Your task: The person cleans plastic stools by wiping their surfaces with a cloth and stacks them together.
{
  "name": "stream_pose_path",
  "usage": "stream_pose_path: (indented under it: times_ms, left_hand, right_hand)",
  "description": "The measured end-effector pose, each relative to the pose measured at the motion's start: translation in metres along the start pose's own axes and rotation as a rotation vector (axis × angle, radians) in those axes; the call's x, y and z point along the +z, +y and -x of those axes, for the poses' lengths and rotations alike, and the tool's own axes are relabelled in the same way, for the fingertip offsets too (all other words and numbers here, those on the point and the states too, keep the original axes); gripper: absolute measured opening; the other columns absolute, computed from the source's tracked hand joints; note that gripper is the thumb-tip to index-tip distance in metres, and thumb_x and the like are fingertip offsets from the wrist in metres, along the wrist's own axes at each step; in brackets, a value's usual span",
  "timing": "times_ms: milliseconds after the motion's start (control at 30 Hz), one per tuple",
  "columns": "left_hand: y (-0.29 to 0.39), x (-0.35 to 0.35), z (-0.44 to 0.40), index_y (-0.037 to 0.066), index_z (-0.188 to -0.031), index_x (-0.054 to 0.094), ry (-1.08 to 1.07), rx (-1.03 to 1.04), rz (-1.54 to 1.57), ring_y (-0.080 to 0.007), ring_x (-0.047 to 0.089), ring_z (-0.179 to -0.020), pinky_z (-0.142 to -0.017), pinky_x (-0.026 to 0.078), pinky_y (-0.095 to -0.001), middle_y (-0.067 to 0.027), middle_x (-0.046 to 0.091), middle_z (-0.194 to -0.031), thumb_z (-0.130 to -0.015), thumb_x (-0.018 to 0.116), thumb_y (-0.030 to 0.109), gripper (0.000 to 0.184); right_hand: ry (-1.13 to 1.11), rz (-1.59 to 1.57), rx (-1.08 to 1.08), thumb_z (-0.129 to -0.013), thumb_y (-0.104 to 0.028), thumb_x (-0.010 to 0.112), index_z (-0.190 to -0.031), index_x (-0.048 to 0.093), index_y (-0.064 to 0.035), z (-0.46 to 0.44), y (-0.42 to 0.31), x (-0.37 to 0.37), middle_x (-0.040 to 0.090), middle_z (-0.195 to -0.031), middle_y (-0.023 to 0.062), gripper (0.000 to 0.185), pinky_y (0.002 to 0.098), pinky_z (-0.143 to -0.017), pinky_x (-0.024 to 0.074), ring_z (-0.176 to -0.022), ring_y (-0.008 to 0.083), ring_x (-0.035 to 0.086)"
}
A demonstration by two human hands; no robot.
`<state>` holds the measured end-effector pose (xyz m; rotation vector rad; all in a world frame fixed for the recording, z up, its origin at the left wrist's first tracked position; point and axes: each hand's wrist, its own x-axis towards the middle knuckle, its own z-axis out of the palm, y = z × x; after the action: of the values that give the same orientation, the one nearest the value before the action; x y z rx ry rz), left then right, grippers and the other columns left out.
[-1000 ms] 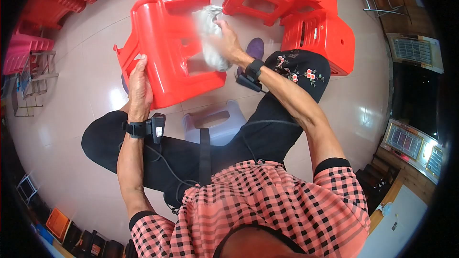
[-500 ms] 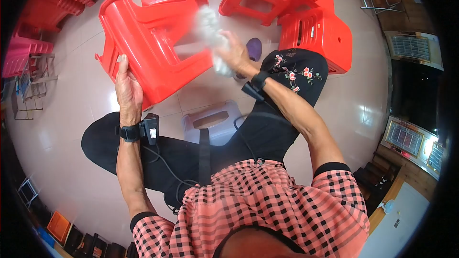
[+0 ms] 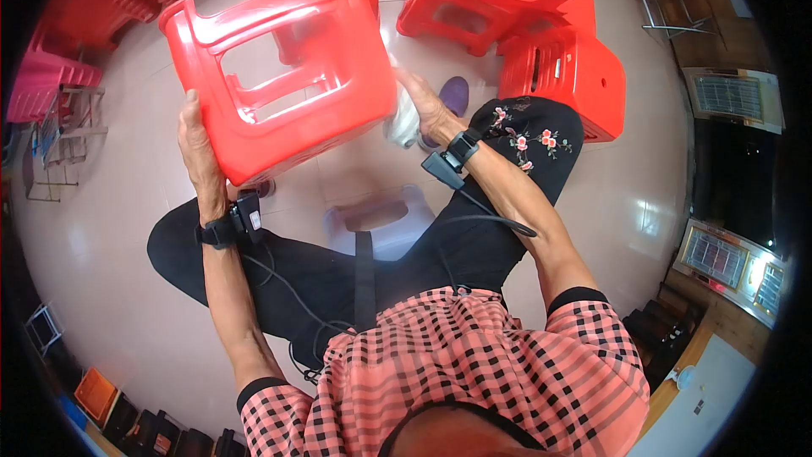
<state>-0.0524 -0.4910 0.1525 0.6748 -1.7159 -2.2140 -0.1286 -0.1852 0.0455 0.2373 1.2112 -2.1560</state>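
Since the earlier frame, the glossy red plastic stool [image 3: 364, 59] has turned, its open side now facing the camera, at upper left of the frame. There the left hand [image 3: 201, 148] grasps its lower left edge. Near upper centre, the right hand [image 3: 430, 110] holds a crumpled whitish cloth [image 3: 403, 124] beside it. A strong push could make the stool slip. The white label [image 3: 255, 219] at left is unreadable.
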Motion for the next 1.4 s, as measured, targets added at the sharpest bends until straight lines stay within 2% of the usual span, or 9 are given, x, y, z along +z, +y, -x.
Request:
stream_pose_path:
  times_ms: [133,333,433,700,833,1100,1233,1267,1400]
  left_hand:
    - [-0.009,-0.01,-0.01,0.001,-0.102,0.053,0.091,0.041,-0.751,-0.0125,0.053,-0.07,-0.059,0.046,-0.0266,-0.0057,0.056,-0.086,-0.083,0.067,0.04,0.045]
    - [-0.045,-0.024,-0.011,0.002,-0.099,0.052,-0.117,-0.216,-0.385,-0.0123,0.051,-0.067,-0.055,0.046,-0.0275,-0.0043,0.053,-0.081,-0.078,0.067,0.023,0.033]
    - [-0.059,-0.025,-0.011,0.0,-0.103,0.048,-0.047,-0.268,-0.353,-0.0146,0.053,-0.073,-0.06,0.049,-0.0302,-0.0078,0.052,-0.087,-0.078,0.063,0.019,0.035]
    - [-0.077,-0.037,-0.019,-0.004,-0.114,0.046,-0.191,-0.261,-0.262,-0.0225,0.06,-0.089,-0.071,0.052,-0.035,-0.0163,0.055,-0.104,-0.078,0.06,0.019,0.045]
    - [-0.069,-0.024,-0.012,-0.004,-0.121,0.044,-0.22,-0.27,-0.21,-0.0244,0.058,-0.094,-0.079,0.051,-0.0367,-0.017,0.055,-0.11,-0.077,0.059,0.018,0.052]
    - [-0.082,-0.022,-0.018,-0.003,-0.127,0.042,-0.211,-0.227,0.032,-0.0268,0.057,-0.101,-0.083,0.051,-0.0385,-0.0204,0.053,-0.116,-0.077,0.059,0.017,0.057]
    - [-0.085,-0.019,-0.02,-0.004,-0.127,0.042,-0.239,-0.219,-0.08,-0.0267,0.058,-0.098,-0.082,0.052,-0.0376,-0.0199,0.055,-0.114,-0.078,0.06,0.018,0.057]
    - [-0.086,-0.017,-0.02,-0.004,-0.127,0.043,-0.241,-0.218,-0.084,-0.0267,0.059,-0.098,-0.082,0.052,-0.0376,-0.0198,0.055,-0.114,-0.078,0.06,0.018,0.057]
    - [-0.086,-0.021,-0.019,-0.004,-0.126,0.043,-0.234,-0.214,-0.089,-0.0265,0.059,-0.098,-0.081,0.052,-0.0375,-0.0196,0.056,-0.113,-0.077,0.06,0.017,0.056]
  right_hand:
    - [0.03,0.242,-0.286,-0.09,-0.033,0.061,-0.129,0.046,0.003,-0.004,-0.004,0.009,0.06,-0.114,0.0072,0.055,0.0302,-0.09,0.0451,-0.099,0.0145,0.057]
    - [0.125,0.733,-0.492,-0.088,-0.02,0.062,-0.12,0.054,-0.0011,0.021,-0.028,0.031,0.061,-0.105,0.0055,0.038,0.0268,-0.083,0.0456,-0.095,0.0098,0.056]
    - [0.356,0.824,-0.751,-0.078,-0.021,0.066,-0.116,0.054,0.0038,0.031,-0.022,0.047,0.063,-0.097,0.0168,0.047,0.035,-0.086,0.0468,-0.095,0.0244,0.061]
    - [-0.266,1.371,-1.192,-0.067,-0.018,0.068,-0.107,0.064,-0.0126,0.04,-0.081,0.095,0.056,-0.108,0.0128,0.041,0.0413,-0.081,0.0504,-0.097,0.0329,0.057]
    - [-0.013,1.411,-1.439,-0.068,-0.024,0.069,-0.109,0.064,-0.0144,-0.033,-0.135,0.095,0.056,-0.107,0.0124,0.042,0.0418,-0.08,0.0508,-0.098,0.031,0.057]
    - [0.67,1.297,-0.944,-0.076,-0.031,0.06,-0.114,0.059,-0.0081,-0.083,-0.139,-0.035,0.058,-0.102,0.0205,0.045,0.0458,-0.085,0.0469,-0.099,0.0369,0.056]
    - [0.543,1.221,-0.724,-0.08,-0.037,0.056,-0.11,0.057,-0.0026,-0.069,-0.134,-0.065,0.062,-0.101,0.0278,0.046,0.048,-0.085,0.0451,-0.095,0.0413,0.059]
    - [0.562,1.127,-0.443,-0.081,-0.036,0.054,-0.108,0.056,0.0001,-0.064,-0.136,-0.071,0.06,-0.103,0.0295,0.045,0.0464,-0.082,0.0452,-0.097,0.0415,0.058]
    - [0.423,0.78,-0.408,-0.088,-0.029,0.05,-0.11,0.053,0.0044,-0.079,-0.093,-0.118,0.063,-0.093,0.0189,0.04,0.0409,-0.077,0.0472,-0.086,0.0275,0.061]
